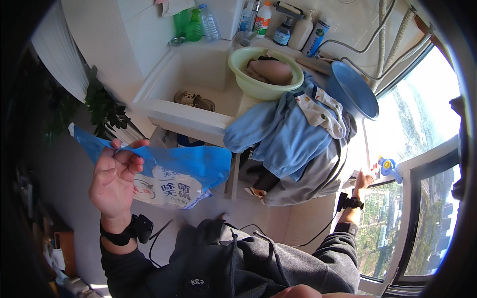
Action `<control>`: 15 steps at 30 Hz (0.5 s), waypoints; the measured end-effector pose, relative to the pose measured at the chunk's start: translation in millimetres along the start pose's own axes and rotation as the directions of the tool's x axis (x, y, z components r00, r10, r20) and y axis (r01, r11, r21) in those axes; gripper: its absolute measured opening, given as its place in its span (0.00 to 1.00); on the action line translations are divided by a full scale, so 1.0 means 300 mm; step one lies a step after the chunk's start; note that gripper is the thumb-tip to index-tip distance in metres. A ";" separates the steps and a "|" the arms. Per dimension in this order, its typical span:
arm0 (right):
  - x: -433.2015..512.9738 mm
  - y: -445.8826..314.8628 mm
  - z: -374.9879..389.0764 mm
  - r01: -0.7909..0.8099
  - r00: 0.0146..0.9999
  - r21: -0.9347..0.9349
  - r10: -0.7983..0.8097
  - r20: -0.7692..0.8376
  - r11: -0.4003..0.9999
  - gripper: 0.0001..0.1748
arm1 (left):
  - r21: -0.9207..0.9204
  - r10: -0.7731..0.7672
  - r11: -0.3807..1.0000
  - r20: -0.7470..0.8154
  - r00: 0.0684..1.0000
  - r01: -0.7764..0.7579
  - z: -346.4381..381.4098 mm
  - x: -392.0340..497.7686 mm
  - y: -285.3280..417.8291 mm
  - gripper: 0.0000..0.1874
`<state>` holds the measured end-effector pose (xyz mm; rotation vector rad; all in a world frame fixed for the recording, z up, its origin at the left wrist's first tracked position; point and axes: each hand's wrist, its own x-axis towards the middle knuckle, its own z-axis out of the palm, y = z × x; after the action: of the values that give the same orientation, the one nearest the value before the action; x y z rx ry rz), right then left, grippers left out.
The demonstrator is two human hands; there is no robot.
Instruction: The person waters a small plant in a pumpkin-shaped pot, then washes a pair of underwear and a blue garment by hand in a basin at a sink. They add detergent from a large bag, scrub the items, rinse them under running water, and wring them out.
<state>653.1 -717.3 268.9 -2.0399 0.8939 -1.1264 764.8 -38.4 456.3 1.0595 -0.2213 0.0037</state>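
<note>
My left hand [117, 175] grips the top edge of a blue and white plastic bag of laundry powder [179, 171], held up at the left, in front of the sink cabinet. Far to the right, my right hand [364, 178] reaches to the bright window ledge, close to a blue and yellow plastic toy [387, 165]; glare hides whether its fingers hold anything. Between the hands, a blue garment [294, 138], small patterned white socks [320, 111] and a grey garment [309, 182] hang over the counter's edge. Behind them stands a pale green basin [246, 83] with brownish cloth in it.
A white sink [182, 108] holds sandals [193, 100]. Plastic bottles [210, 24] and cleaning bottles [262, 20] line the back. A blue basin [352, 89] leans at the counter's right, near metal hoses [382, 41]. A drawer or door under the sink stands ajar. A leafy plant [102, 104] is at left.
</note>
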 end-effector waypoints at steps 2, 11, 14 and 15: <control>-0.116 -0.169 0.017 0.127 0.991 0.276 -0.131 -0.002 0.953 0.24 | 0.026 0.068 0.997 0.221 0.973 -0.076 0.091 0.068 0.119 0.27; -0.740 -0.717 0.276 -0.767 -0.128 0.114 -0.324 0.937 0.632 0.53 | -0.002 0.132 0.979 0.767 0.627 -0.204 0.512 0.414 0.503 0.38; -0.807 -0.795 0.442 -0.855 0.110 0.344 -0.512 0.852 0.389 0.74 | -0.103 0.109 0.994 0.889 0.444 -0.038 0.604 0.498 0.508 0.38; -0.794 -0.810 0.487 -0.794 0.346 0.536 -0.513 0.785 0.286 0.72 | -0.120 0.101 0.992 0.919 0.382 0.026 0.624 0.523 0.503 0.38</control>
<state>747.5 -359.9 289.2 -0.9546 -0.2872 0.0563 868.4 -142.2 703.2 0.8251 -1.2903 -0.5956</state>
